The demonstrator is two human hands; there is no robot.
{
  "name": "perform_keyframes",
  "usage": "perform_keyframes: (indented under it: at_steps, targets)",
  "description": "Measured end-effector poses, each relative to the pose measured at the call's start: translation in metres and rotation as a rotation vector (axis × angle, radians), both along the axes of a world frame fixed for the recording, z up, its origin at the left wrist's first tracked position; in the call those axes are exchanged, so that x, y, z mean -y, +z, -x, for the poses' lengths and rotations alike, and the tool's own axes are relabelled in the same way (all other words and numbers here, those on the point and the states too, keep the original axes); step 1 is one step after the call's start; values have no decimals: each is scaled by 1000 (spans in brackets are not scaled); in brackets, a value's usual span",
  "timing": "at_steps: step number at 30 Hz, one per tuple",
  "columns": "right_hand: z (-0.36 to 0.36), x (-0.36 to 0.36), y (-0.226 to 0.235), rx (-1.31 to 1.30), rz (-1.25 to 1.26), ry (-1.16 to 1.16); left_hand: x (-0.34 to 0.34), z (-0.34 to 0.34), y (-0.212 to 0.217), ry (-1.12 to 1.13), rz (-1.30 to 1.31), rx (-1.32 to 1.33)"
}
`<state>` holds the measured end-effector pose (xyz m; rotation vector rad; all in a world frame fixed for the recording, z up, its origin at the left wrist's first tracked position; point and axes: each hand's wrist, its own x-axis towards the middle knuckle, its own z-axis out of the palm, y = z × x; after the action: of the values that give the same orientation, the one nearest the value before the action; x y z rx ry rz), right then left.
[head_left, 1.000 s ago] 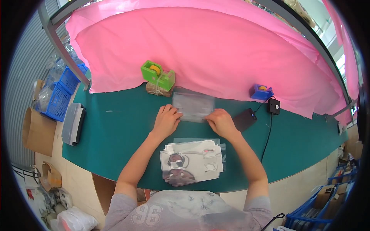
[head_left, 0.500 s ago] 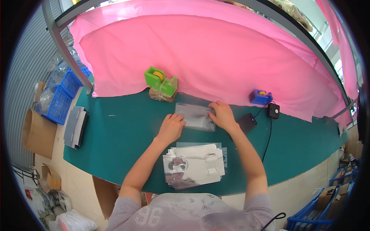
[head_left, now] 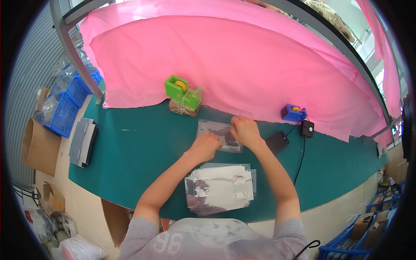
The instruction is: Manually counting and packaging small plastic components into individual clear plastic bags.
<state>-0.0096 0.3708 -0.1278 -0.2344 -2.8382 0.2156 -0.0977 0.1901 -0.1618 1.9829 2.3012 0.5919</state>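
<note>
A flat, clear, greyish plastic piece [head_left: 209, 127] lies on the green table in front of me; whether it is a sleeve or a folded sheet I cannot tell. My left hand [head_left: 207, 146] rests on its near left part, fingers curled and pressed together on it. At its right side my right hand [head_left: 246, 131] is closed, with fingertips pinching at the plastic. Between my forearms lies a loose stack of white and clear flat pieces [head_left: 221, 188] with cut-outs and dark printed patches. The fingers hide part of the plastic.
A green tape dispenser [head_left: 184, 93] tied to a block and a blue tape dispenser [head_left: 294, 112] stand along the pink cloth [head_left: 234, 60]. A black device [head_left: 277, 142] with a cable lies right. More flat pieces [head_left: 82, 143] sit at the left edge, near blue crates [head_left: 65, 115].
My left hand has moved right, over the plastic piece. My right hand has shifted slightly left, and its fingers have drawn together at the plastic's right side.
</note>
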Motion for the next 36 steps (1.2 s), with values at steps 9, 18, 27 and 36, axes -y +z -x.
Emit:
perform_keyframes:
  at_steps: [9,18,27,36]
  targets:
    - [26,17,-1,320,146,146,-9,-1,-11,-197,-42,261]
    - [53,1,-48,-229,442,289,-13,-6,10,-165,178,329]
    - [60,-8,-49,100,749,133,-19,-5,8,-174,204,280]
    - [-76,83,34,-92,340,512,-16,-6,-18,-7,42,297]
